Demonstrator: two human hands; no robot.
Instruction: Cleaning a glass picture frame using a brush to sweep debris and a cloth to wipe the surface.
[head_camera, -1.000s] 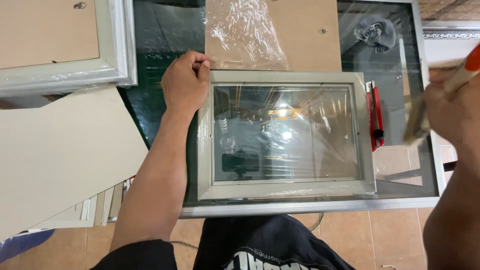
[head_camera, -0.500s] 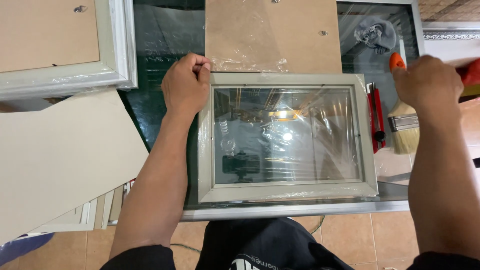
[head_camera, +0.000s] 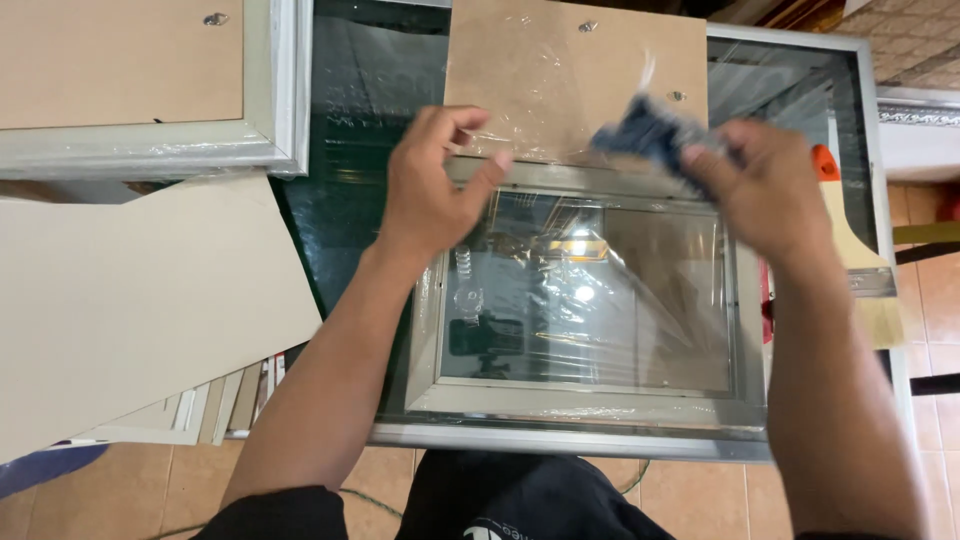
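Since the earlier frames, the right hand (head_camera: 765, 195) has left the paintbrush (head_camera: 862, 265) and come over the picture frame (head_camera: 590, 405), now clenched on a dark blue cloth (head_camera: 650, 135) that motion blur makes hard to identify. Partly hidden beneath both forearms, the pale rectangular picture frame lies on a green glass-topped table (head_camera: 350, 210), its glazing covered by wrinkled clear plastic film (head_camera: 600, 300). At the frame's upper left corner, the left hand (head_camera: 435, 185) pinches the film edge between thumb and curled fingers. Beyond the frame's far edge lies a brown backing board (head_camera: 560, 70); right of the frame, the wooden-handled paintbrush is partly covered by the right wrist.
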